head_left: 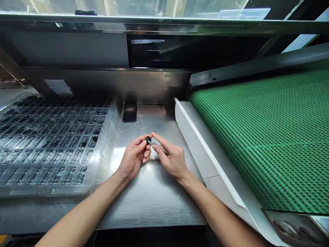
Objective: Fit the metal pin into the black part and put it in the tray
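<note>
Above the middle of the steel table, my left hand (134,156) pinches a small round black part (148,140) between thumb and fingers. My right hand (172,156) is closed on a small knife (163,149) with a pale handle. Its short metal blade touches or nearly touches the black part; the exact contact is too small to tell. The right index finger reaches over close to the left fingertips.
Stacked clear plastic trays (100,161) with black parts in many pockets stand at the left. A black phone-like slab (130,112) lies at the table's back. Right of the steel table (154,202) are a white chute (209,161) and a green conveyor belt (269,130).
</note>
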`<state>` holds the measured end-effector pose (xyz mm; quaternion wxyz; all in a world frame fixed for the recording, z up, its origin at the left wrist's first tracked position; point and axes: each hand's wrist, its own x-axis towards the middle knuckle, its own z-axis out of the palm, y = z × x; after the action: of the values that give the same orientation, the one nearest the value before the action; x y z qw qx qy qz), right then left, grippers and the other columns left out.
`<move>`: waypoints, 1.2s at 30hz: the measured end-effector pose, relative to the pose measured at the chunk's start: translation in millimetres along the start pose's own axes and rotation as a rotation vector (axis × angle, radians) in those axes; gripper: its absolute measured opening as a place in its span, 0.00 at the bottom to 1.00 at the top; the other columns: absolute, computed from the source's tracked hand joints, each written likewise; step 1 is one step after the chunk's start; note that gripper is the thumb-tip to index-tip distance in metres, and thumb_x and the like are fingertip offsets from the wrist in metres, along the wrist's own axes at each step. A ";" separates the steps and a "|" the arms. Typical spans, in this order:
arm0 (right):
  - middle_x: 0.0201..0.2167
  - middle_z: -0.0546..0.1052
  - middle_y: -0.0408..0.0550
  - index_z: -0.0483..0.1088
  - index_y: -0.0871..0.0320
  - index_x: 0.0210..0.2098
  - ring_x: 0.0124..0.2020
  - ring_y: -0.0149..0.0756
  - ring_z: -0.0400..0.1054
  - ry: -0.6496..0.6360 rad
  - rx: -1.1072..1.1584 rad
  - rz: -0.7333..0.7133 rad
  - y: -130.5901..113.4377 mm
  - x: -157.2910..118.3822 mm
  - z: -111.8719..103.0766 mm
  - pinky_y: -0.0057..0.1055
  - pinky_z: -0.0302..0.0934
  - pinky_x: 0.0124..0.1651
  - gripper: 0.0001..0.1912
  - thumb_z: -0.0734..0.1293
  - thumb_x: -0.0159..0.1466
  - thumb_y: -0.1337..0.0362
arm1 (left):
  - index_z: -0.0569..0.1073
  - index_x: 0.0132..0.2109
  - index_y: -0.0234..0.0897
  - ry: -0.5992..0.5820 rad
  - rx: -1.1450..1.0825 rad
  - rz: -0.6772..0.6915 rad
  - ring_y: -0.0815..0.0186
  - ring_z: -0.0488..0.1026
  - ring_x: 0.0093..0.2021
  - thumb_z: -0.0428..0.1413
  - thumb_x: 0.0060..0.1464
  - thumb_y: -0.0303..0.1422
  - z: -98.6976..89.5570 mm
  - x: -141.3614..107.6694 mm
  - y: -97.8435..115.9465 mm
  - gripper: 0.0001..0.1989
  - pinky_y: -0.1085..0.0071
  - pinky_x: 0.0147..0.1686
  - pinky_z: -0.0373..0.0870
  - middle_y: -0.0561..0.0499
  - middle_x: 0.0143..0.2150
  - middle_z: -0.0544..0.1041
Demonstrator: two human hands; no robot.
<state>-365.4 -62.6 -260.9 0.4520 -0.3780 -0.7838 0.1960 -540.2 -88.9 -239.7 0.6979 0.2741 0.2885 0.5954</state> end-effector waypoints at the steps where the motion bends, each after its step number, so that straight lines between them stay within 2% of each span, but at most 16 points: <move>1: 0.32 0.79 0.44 0.71 0.55 0.69 0.32 0.32 0.72 0.000 -0.004 0.000 0.1 0.1 -0.1 0.27 0.62 0.38 0.22 0.64 0.79 0.58 | 0.80 0.53 0.33 0.001 0.001 0.000 0.74 0.65 0.26 0.68 0.59 0.34 0.1 0.0 0.0 0.17 0.79 0.22 0.60 0.51 0.32 0.73; 6: 0.33 0.80 0.45 0.71 0.54 0.69 0.32 0.32 0.72 0.000 0.003 -0.002 0.7 0.4 -0.7 0.28 0.62 0.37 0.22 0.64 0.79 0.58 | 0.81 0.53 0.34 0.001 0.000 -0.003 0.74 0.65 0.26 0.68 0.59 0.34 -0.4 0.3 -0.5 0.16 0.79 0.22 0.60 0.51 0.32 0.73; 15: 0.29 0.78 0.41 0.69 0.55 0.71 0.27 0.30 0.67 0.005 -0.019 -0.040 -0.5 -0.1 -0.3 0.27 0.59 0.35 0.23 0.65 0.79 0.59 | 0.81 0.54 0.34 0.011 0.009 0.003 0.74 0.65 0.25 0.69 0.59 0.35 -1.5 0.2 -0.5 0.17 0.79 0.22 0.61 0.51 0.32 0.74; 23: 0.31 0.79 0.44 0.72 0.54 0.69 0.31 0.33 0.72 0.010 -0.038 -0.026 -1.1 1.2 -2.5 0.28 0.63 0.38 0.22 0.62 0.80 0.58 | 0.82 0.52 0.33 0.007 0.010 0.008 0.75 0.63 0.25 0.69 0.58 0.35 1.1 -0.4 1.3 0.17 0.80 0.21 0.59 0.52 0.31 0.72; 30: 0.25 0.75 0.41 0.69 0.58 0.71 0.26 0.31 0.66 -0.027 -0.028 0.004 -3.8 0.5 -1.7 0.28 0.58 0.34 0.24 0.62 0.79 0.57 | 0.81 0.53 0.33 0.022 0.006 -0.001 0.74 0.63 0.24 0.69 0.58 0.34 1.9 -1.1 2.0 0.18 0.79 0.21 0.59 0.51 0.31 0.73; 36: 0.26 0.75 0.40 0.69 0.58 0.70 0.26 0.30 0.65 -0.019 -0.028 -0.013 -4.3 0.7 -1.8 0.27 0.57 0.34 0.24 0.62 0.79 0.58 | 0.81 0.53 0.32 0.033 0.001 -0.010 0.74 0.63 0.24 0.70 0.56 0.34 2.6 -0.6 2.1 0.18 0.79 0.21 0.59 0.51 0.30 0.73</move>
<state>-365.8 -64.8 -256.7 0.4405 -0.3773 -0.7931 0.1858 -539.9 -89.3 -236.4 0.6958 0.2631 0.3018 0.5963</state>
